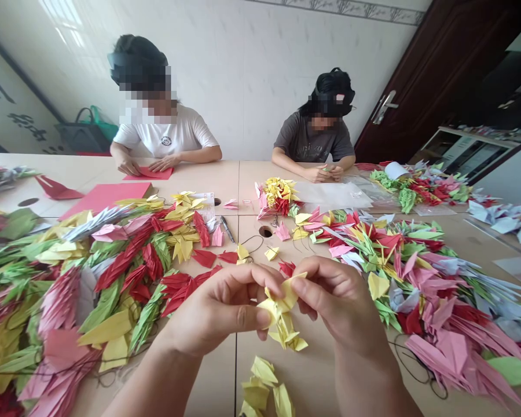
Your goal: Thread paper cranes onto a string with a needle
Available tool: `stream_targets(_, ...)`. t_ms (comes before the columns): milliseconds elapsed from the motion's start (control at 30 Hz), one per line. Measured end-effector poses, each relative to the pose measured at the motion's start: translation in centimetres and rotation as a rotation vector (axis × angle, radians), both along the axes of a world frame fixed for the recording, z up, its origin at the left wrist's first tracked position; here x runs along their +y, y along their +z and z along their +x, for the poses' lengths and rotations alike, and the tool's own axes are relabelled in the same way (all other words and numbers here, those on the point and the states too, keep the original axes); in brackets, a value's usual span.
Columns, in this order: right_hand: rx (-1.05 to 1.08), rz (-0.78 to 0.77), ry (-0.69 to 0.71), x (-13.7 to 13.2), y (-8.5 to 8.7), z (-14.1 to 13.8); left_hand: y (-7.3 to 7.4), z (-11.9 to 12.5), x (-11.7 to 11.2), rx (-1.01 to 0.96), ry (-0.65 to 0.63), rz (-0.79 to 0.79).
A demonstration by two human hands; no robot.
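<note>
My left hand (219, 310) and my right hand (338, 301) meet in front of me above the beige table (238, 185). Both pinch a small cluster of folded yellow paper cranes (282, 315); the left thumb and fingers grip its left side, the right fingers hold an upper wing. More yellow cranes (264, 391) lie on the table just below my hands. A dark thread (254, 243) runs across the table beyond them.
Piles of folded cranes in red, green, pink and yellow cover the table at left (91, 278) and at right (417, 278). Across the table two people fold paper, one over a red sheet (150, 172). A pen (227, 229) lies mid-table. A door (399, 104) stands at right.
</note>
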State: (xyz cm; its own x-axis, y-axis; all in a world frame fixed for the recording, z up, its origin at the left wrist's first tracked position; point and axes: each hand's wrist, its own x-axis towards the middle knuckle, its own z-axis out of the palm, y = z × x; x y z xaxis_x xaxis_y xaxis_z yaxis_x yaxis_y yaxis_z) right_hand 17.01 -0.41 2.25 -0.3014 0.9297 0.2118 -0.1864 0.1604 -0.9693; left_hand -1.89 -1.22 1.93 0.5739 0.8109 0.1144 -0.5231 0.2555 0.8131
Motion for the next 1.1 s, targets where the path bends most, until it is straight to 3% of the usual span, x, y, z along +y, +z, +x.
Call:
stream_targets(200,0.019,0.014,-0.025,0.2,-0.2,-0.2,0.1,-0.1,0.1,0.036,-0.032,-0.025)
stream_targets(433,0.186,0.146,0.026,-1.3,-0.5,-1.1,0.5,0.1,0.1,-0.493,0.117,-0.355)
stream_targets(600,0.161,0.107,0.145,-2.6,-0.2,-1.7,0.5,0.3,-0.5,-0.709,0.097,-0.478)
stream_targets(733,0.116,-0.006,0.258,-2.7,-0.4,-1.6,0.1,0.3,-1.0,-0.728,0.126,-0.544)
stream_targets(867,0.078,-0.024,0.247,-2.7,-0.2,-1.5,0.1,0.3,-1.1,-0.735,0.095,-0.567)
stream_targets(1100,0.001,-0.025,0.237,-2.4,0.4,-1.3,1.0,0.6,-1.1,-0.635,0.159,-0.410)
